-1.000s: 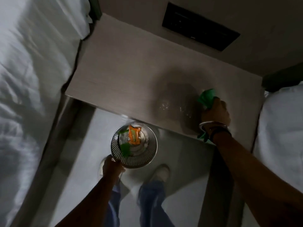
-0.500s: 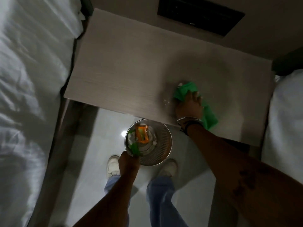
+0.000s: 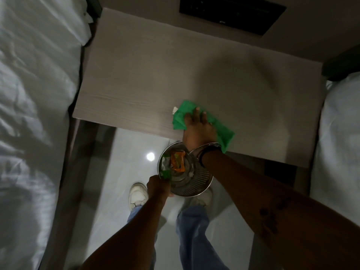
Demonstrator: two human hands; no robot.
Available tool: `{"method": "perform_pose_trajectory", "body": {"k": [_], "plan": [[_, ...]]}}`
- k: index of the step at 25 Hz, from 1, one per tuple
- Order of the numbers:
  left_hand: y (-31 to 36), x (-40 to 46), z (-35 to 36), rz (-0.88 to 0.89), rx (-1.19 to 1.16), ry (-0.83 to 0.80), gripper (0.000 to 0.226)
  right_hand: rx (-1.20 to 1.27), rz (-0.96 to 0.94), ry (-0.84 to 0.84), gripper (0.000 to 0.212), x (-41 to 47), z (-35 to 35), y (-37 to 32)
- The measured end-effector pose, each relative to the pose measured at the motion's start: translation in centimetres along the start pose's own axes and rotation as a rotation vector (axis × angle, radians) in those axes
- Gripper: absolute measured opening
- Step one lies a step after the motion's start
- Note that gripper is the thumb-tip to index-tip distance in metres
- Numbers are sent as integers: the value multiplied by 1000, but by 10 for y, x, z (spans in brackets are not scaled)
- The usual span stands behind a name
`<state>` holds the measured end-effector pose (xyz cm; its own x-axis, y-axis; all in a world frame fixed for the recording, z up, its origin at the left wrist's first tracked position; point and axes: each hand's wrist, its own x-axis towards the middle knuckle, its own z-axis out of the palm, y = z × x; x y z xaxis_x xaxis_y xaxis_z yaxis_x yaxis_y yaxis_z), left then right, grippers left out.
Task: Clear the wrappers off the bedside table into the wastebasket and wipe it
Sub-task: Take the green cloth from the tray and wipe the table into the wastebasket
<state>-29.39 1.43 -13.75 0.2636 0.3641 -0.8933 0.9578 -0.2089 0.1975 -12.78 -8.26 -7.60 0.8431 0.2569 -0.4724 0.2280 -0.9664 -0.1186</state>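
- The bedside table (image 3: 148, 75) is a pale wood-grain slab set between two white beds: the left bed (image 3: 35, 114) lies just beside its left edge and the right bed (image 3: 341, 133) just beside its right edge.
- Its far edge runs along the wall, under a dark panel (image 3: 231, 11); its near edge hangs over the glossy floor (image 3: 120, 172).
- Most of the tabletop to the left of and beyond the cloth is bare; a small white scrap (image 3: 175, 109) lies on the top, touching the cloth's far-left corner.
- The right hand (image 3: 198, 129) lies flat on a green cloth (image 3: 183, 115), fingers spread and pressing it down near the table's near edge, right of centre. Bracelets (image 3: 206, 151) ring the wrist, which crosses over the edge.
- The cloth is bright green and crumpled, sticking out left and right of the hand; its right corner reaches the near edge.
- The wastebasket (image 3: 196, 184), round metal with a perforated wall, is held above the floor just under the near edge, below the right wrist.
- The left hand (image 3: 158, 187) is closed on the basket's near-left rim.
- Inside lie an orange wrapper (image 3: 178, 161) and a green wrapper (image 3: 165, 169).
- A white shoe (image 3: 137, 193) and blue trouser legs (image 3: 194, 230) stand on the floor in the narrow aisle between the beds.
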Motion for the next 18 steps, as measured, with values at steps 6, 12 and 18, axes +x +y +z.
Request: {"method": "perform_pose_trajectory", "body": {"k": [6, 12, 18], "plan": [[-3, 10, -15, -16, -100, 11, 26, -7, -144, -100, 59, -40, 16, -7], [-7, 8, -12, 3, -95, -102, 40, 24, -239, -177, 64, -97, 63, 8], [-15, 13, -14, -9, -135, -142, 41, 122, -197, -274, 47, -140, 96, 47]]}}
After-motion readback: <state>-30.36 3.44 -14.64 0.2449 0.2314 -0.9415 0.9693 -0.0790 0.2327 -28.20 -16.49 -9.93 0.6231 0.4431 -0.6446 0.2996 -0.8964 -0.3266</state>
